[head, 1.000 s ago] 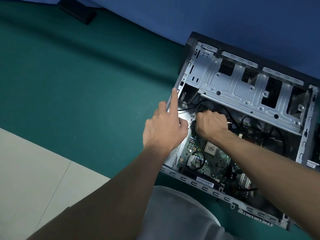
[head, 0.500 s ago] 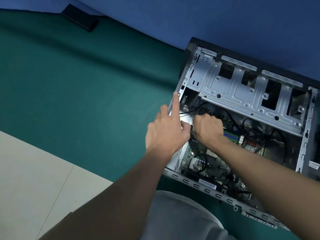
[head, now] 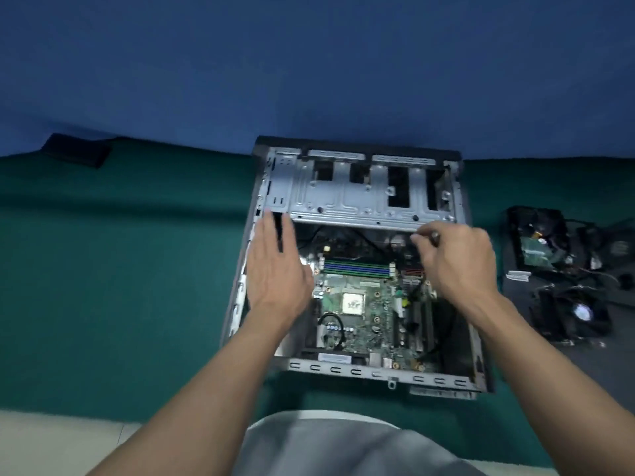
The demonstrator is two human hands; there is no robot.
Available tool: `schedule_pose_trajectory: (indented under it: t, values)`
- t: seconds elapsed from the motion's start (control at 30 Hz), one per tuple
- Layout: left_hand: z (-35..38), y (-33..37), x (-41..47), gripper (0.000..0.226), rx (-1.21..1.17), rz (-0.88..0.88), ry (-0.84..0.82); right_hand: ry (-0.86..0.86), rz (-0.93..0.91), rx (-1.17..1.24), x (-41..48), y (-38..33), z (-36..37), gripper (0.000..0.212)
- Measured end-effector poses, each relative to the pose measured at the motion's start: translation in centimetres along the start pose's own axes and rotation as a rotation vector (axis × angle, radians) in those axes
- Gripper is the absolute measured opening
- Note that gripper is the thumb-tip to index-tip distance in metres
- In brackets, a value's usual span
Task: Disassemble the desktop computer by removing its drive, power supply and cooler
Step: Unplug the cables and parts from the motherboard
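Over the case [head: 374, 201], left hand [head: 275, 269] spread flat, right hand [head: 460, 262] pinching a small dark object [head: 435, 235]; loose fan [head: 580, 312] alongside

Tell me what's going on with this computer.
A person is stripping an open desktop case lying on a green mat. The left hand is flat, fingers straight, over the case's left edge. The right hand pinches a small dark piece, too blurred to identify, by the drive cage. The processor on the motherboard sits bare, and a fan cooler lies with other removed parts to the right of the case.
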State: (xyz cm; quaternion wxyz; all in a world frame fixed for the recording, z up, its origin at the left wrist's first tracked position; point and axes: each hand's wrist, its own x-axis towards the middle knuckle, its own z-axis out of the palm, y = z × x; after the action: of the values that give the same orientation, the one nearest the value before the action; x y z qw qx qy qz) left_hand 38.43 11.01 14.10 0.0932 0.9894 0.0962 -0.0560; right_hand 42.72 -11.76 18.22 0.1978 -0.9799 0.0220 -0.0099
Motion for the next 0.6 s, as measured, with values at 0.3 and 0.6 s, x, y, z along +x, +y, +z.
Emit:
schedule_pose_trajectory:
  t: [0.3, 0.6]
  values:
    - [2.5, 9.9, 2.2, 0.079, 0.078, 0.373, -0.243, 0.005, 0.498, 0.148, -2.9, 13.7, -1.6, 0.013]
    - [1.9, 10.8, 2.3, 0.085, 0.056, 0.300, -0.278, -0.341, 0.541, 0.015, -5.9, 16.8, 5.3, 0.024]
